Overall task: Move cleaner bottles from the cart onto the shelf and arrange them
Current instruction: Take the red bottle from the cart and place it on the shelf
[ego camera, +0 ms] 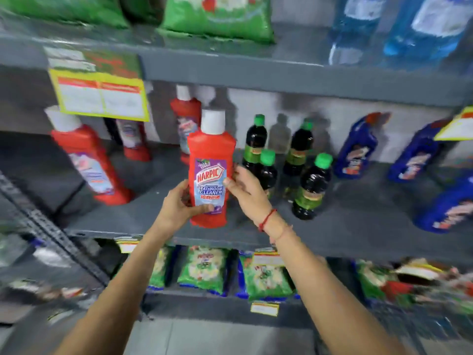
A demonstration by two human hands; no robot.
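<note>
A red Harpic bathroom cleaner bottle (pixel 210 160) with a white cap stands upright near the front edge of the grey middle shelf (pixel 133 213). My left hand (pixel 179 203) grips its lower left side, thumb across the label. My right hand (pixel 243 187) holds its right side. Three more red cleaner bottles stand on the same shelf: one tilted at the left (pixel 84 155), one behind a yellow sign (pixel 133 139), one at the back (pixel 185 119). The cart is out of view.
Several dark bottles with green caps (pixel 312 185) stand just right of my hands. Blue cleaner bottles (pixel 355 147) fill the shelf's right end. A yellow price sign (pixel 99 96) hangs from the shelf above. Green packets (pixel 204 270) lie on the shelf below.
</note>
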